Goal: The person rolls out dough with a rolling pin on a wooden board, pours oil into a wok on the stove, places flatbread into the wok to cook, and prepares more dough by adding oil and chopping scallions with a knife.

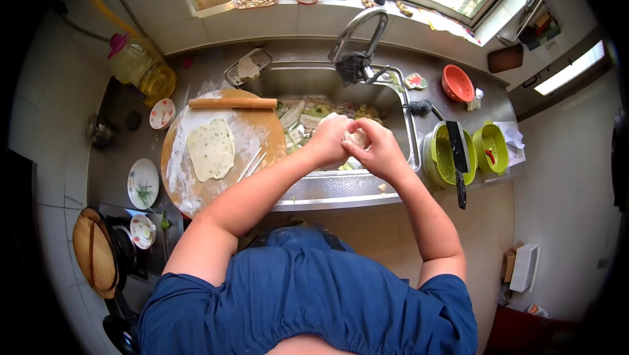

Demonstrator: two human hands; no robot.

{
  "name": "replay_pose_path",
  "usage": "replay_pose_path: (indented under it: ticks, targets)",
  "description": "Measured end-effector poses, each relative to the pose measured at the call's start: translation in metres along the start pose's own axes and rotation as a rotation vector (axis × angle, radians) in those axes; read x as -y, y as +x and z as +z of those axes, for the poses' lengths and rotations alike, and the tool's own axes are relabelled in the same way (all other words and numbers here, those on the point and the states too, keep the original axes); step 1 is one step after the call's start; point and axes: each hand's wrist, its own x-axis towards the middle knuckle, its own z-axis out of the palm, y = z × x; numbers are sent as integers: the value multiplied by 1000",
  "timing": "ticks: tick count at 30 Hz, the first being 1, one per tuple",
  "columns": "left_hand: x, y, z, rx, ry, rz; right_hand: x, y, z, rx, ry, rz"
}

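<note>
Over the sink [308,74] my left hand [329,137] and my right hand [378,150] meet, fingers curled around a small pale lump [357,137]. Its kind is partly hidden by the fingers. My right thumb and forefinger pinch its near side. Below the hands, the sink holds vegetable scraps and peelings [301,119]. Left of it, a floured round board [262,133] carries a flat sheet of dough [211,149] with green flecks. A wooden rolling pin [232,103] lies along the board's far edge, and a pair of chopsticks [251,164] near its right side.
A cleaver [458,152] rests across a green basket [432,162], its handle jutting toward me. A faucet [359,34] arches above the sink. An oil jug [141,70], a plate with green herbs [143,183] and small bowls stand left; a red bowl [457,83] sits right.
</note>
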Motion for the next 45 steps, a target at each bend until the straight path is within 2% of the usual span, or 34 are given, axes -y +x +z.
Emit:
replay_pose_path:
  ticks: [8,14,15,17,19,20,21,23,35,39,45]
  targets:
    - [17,-4,9,-111,80,80,-18,4,19,-197,-96,-165]
    - [13,0,8,-208,158,74,-10,8,13,-141,-29,-11]
    - [9,1,5,-244,194,74,-9,7,14,-246,-5,-62]
    - [6,2,7,-289,235,62,-17,7,14,-328,-83,-114]
    - [10,4,7,-226,286,40,-30,7,16,-163,42,76]
    - [12,5,3,-250,328,0,-36,9,22,-212,221,51]
    - [11,6,4,-263,349,32,-15,9,20,-203,302,118]
    - [11,6,7,-277,384,109,-28,11,26,-228,354,99]
    - [26,4,-7,-235,468,135,-25,24,44,-301,345,98]
    - [24,8,-20,-307,451,135,-5,31,36,-271,351,84]
    - [20,16,-62,-449,414,197,29,44,34,-293,443,-48]
